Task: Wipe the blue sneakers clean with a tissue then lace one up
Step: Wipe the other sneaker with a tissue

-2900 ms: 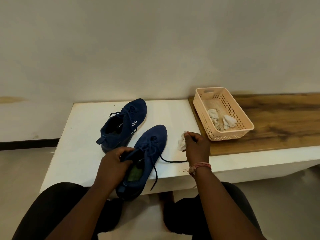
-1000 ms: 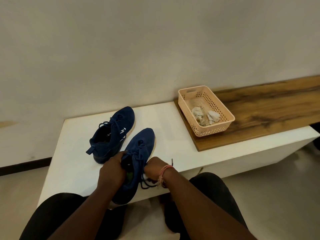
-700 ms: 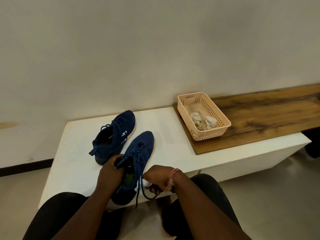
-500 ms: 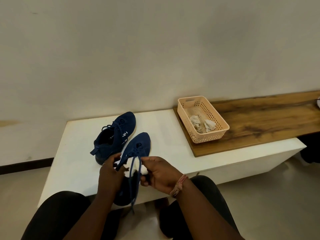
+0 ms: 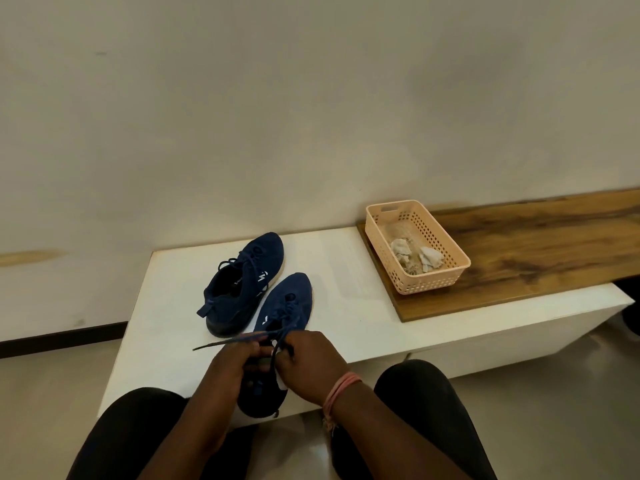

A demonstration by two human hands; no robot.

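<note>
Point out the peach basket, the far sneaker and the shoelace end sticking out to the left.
peach basket (image 5: pixel 433 285): head view, its near perforated wall.
far sneaker (image 5: pixel 265 251): head view, its toe.
shoelace end (image 5: pixel 214 344): head view, the loose strand left of the hands.

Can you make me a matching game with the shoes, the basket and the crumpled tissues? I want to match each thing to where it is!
Things:
1. near sneaker
2. far sneaker
3. basket
4. used tissues

Places:
A. on the wooden board
B. inside the basket
C. alone on the white bench, untouched
D. at the bench's front edge, under both hands

Pairs: 1-D, 2-C, 3-A, 4-B
</note>
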